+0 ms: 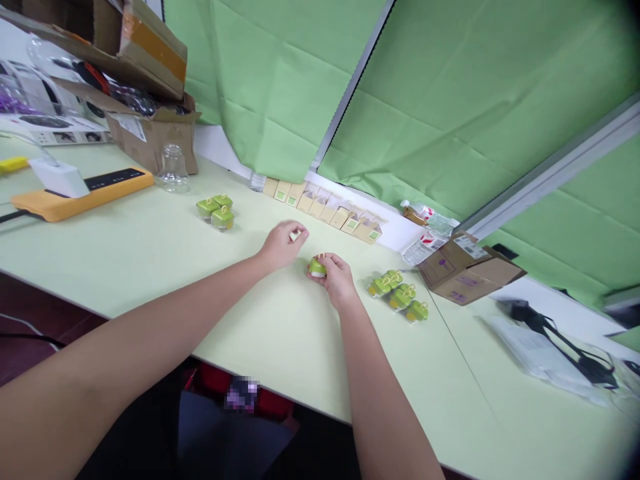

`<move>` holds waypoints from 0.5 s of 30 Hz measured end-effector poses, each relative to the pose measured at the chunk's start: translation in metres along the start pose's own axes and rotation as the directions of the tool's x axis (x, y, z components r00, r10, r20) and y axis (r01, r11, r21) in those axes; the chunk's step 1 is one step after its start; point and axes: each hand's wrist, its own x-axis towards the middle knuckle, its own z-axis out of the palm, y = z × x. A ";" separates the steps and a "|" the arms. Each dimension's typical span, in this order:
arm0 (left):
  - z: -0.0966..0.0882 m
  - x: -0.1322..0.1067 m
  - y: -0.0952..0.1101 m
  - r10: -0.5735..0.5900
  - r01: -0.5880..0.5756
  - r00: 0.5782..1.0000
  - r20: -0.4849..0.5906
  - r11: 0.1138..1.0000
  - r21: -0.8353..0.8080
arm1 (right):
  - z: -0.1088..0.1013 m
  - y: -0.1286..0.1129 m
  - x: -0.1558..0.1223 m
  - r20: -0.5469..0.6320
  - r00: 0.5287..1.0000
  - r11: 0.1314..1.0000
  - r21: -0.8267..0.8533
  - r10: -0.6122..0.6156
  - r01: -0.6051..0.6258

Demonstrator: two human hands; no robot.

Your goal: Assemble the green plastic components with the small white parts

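My right hand (339,279) is closed around a small box with a green lid (317,267) and a pale loop on top. Just left of it, my left hand (281,245) is held in a pinch above the table, and a small white piece (295,235) shows between its fingers; its kind is too small to make out. Three similar green-lidded boxes (223,218) stand together to the left. On the right is a cluster of several more green-lidded boxes (401,297), with yellow showing through their clear lower parts.
A row of small cardboard boxes (327,208) lines the back edge. At left are an orange power strip (103,193), a clear jar (173,170) and large cartons (150,137). Plastic bottles (425,243), an open carton (465,270) and a black strap (560,340) lie right.
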 end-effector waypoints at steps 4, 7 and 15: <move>-0.019 0.011 -0.017 0.019 0.024 0.983 -0.183 0.973 0.231 | -0.003 0.002 0.003 -0.041 0.999 0.999 0.043 -0.007 0.008; -0.022 0.012 -0.034 -0.173 0.180 0.984 -0.051 0.938 0.295 | -0.004 0.003 0.005 -0.095 0.994 0.999 0.002 -0.052 0.052; 0.004 -0.012 -0.016 0.003 -0.093 0.912 0.409 0.975 0.200 | -0.002 0.000 0.005 -0.187 0.954 0.971 -0.011 -0.235 0.237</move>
